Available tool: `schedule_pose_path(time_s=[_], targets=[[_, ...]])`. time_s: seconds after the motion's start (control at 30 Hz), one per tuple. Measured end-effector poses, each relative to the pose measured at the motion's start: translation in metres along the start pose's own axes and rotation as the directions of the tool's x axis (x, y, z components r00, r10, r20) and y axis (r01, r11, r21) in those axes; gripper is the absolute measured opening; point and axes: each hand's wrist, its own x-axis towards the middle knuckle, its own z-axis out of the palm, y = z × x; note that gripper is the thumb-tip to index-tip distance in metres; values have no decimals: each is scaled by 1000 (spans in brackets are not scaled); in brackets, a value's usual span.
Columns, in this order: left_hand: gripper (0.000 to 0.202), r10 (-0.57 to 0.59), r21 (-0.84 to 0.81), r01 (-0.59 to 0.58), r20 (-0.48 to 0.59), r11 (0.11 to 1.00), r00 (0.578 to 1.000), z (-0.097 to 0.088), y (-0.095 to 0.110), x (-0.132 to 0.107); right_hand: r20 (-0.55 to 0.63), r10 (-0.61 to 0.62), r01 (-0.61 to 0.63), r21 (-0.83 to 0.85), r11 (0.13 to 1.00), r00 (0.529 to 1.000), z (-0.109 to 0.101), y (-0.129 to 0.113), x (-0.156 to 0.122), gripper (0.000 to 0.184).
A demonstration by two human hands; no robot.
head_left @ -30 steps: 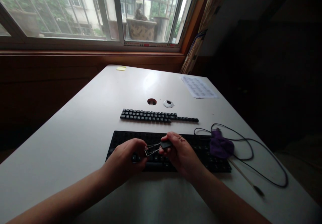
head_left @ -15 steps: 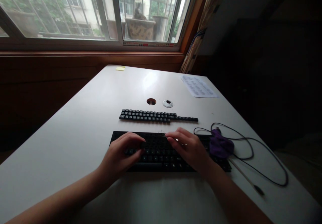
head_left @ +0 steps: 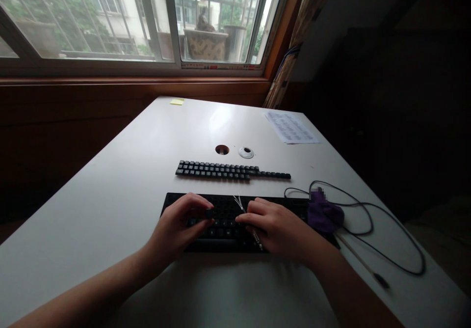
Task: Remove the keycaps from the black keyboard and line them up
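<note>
A black keyboard (head_left: 224,211) lies on the white desk (head_left: 121,195) in front of me. My left hand (head_left: 176,230) rests on its left half, thumb and fingers pinched on a small dark keycap (head_left: 209,213). My right hand (head_left: 274,227) lies over the keyboard's middle, closed round a wire keycap puller (head_left: 239,203) whose thin prongs stick out past my fingers. Rows of removed keycaps (head_left: 228,170) are laid out on the desk behind the keyboard.
A purple cloth (head_left: 324,216) sits at the keyboard's right end amid a looping black cable (head_left: 382,257), with a thin stick (head_left: 362,265) beside it. Farther back are a desk hole (head_left: 222,149), its cap (head_left: 246,152), a printed sheet (head_left: 292,127) and a yellow note (head_left: 177,101).
A second ago both hands held the puller between them above the keyboard. They have since come down onto the keys, and the puller's prongs now point away from me.
</note>
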Motion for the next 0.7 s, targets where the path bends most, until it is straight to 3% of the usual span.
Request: schedule_pose_path(time_s=[0.2, 0.37, 0.53, 0.7], targets=[[16, 7, 15, -7, -4, 1000, 1000, 0, -1, 1, 46, 45, -49, 78, 996, 998, -10, 0, -7, 47], [15, 19, -1, -19, -2, 1000, 1000, 0, -1, 1, -59, 212, -213, -7, 977, 975, -28, 22, -23, 24], [15, 30, 13, -30, -7, 999, 1000, 1, -2, 2, -185, 544, -573, -193, 796, 818, -41, 80, -62, 18], [14, 54, 94, -55, 18, 994, 998, 4, -3, 2, -96, 651, -658, -113, 744, 753, -36, 116, -90, 25]])
